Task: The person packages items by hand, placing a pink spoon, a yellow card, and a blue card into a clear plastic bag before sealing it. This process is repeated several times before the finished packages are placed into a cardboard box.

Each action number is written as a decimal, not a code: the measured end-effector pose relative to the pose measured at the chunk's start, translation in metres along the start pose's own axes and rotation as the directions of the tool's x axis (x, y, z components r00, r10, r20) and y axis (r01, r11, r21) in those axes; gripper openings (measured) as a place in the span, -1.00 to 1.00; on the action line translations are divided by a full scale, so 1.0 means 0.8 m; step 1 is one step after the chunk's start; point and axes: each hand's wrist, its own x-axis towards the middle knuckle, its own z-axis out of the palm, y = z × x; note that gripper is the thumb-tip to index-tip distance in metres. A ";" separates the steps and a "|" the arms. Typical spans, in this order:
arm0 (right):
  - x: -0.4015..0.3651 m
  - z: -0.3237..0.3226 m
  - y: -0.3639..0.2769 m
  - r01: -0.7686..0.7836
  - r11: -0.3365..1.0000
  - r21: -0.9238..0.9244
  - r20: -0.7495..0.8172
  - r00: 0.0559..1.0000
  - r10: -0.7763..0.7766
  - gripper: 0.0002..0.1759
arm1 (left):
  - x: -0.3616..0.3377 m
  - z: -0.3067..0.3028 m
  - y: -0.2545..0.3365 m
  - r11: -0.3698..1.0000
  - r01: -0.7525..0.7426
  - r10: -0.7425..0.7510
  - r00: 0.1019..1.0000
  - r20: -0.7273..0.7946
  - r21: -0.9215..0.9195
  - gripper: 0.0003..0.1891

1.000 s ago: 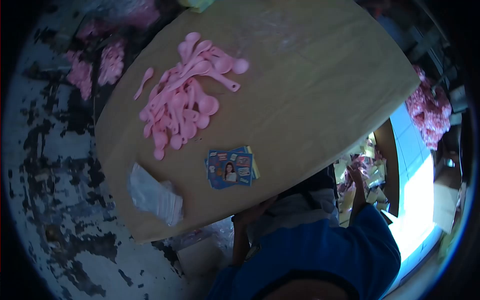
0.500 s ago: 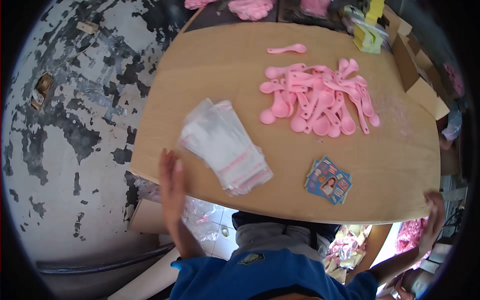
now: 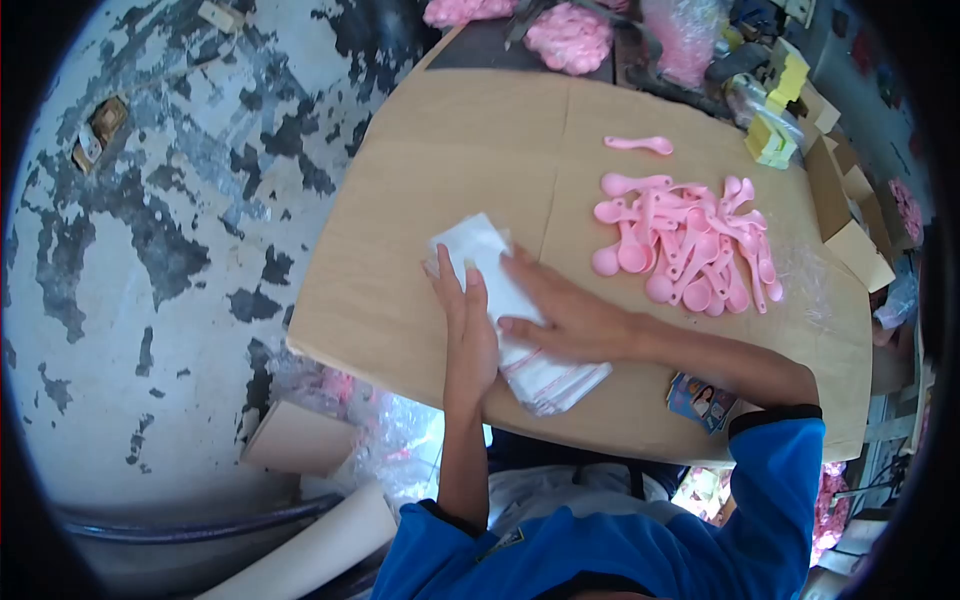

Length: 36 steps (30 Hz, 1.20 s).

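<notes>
A stack of clear plastic bags (image 3: 555, 378) with pinkish-red lines near the lower end lies slanted on the brown-covered table (image 3: 400, 180). Along its left edge rests my left hand (image 3: 468, 325), fingers stretched out and the thumb apart. My right hand (image 3: 570, 315) reaches across to the right side of the stack, its fingers spread and slightly blurred. Both hands touch the bags from opposite sides. Pink measuring spoons (image 3: 690, 240) lie heaped to the right, with one single spoon (image 3: 640, 145) behind them. Blue printed cards (image 3: 695, 400) are partly hidden under my right forearm.
Yellow pieces (image 3: 770, 140) stand at the back right beside an open cardboard box (image 3: 850, 210). Pink bundles (image 3: 570, 40) and a plastic-wrapped pink pack (image 3: 685, 40) are behind the table. A patchy wall (image 3: 190, 250) runs along the left.
Both hands have come in from the table's edges onto the bag stack, which is now straighter. The view has shifted, so the spoons and cards appear lower and further right.
</notes>
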 end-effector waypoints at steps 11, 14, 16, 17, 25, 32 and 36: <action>-0.013 0.000 0.010 -0.069 0.992 0.109 0.090 0.994 0.059 -0.02 | -0.039 0.027 -0.001 0.737 -0.025 -0.012 0.999 -0.050 -0.675 -0.31; -0.031 -0.037 -0.016 -0.070 0.996 0.051 0.166 0.984 0.061 0.04 | -0.022 -0.013 0.005 0.974 -0.184 0.166 0.977 -0.131 -0.134 -0.33; -0.049 -0.059 -0.039 0.080 0.991 -0.104 0.315 0.948 -0.043 0.10 | 0.013 -0.047 0.016 0.883 -0.326 0.373 0.924 -0.084 0.338 -0.35; -0.055 -0.064 -0.046 0.174 0.970 -0.172 0.398 0.913 -0.093 0.13 | 0.043 -0.054 0.018 0.881 -0.353 0.397 0.914 -0.084 0.315 -0.37; -0.038 -0.020 -0.019 0.254 0.919 -0.300 0.182 0.961 -0.207 0.03 | 0.077 -0.005 0.001 0.627 -0.338 0.195 0.941 0.278 0.702 -0.43; -0.049 -0.049 -0.026 0.185 0.964 -0.189 0.072 0.982 -0.174 -0.03 | 0.019 -0.023 -0.005 0.873 -0.308 0.345 0.938 -0.030 0.379 -0.47; -0.029 -0.065 -0.024 -0.054 0.991 -0.122 0.105 0.992 0.067 -0.18 | -0.057 0.000 -0.029 0.868 -0.209 0.287 0.952 -0.111 0.450 -0.38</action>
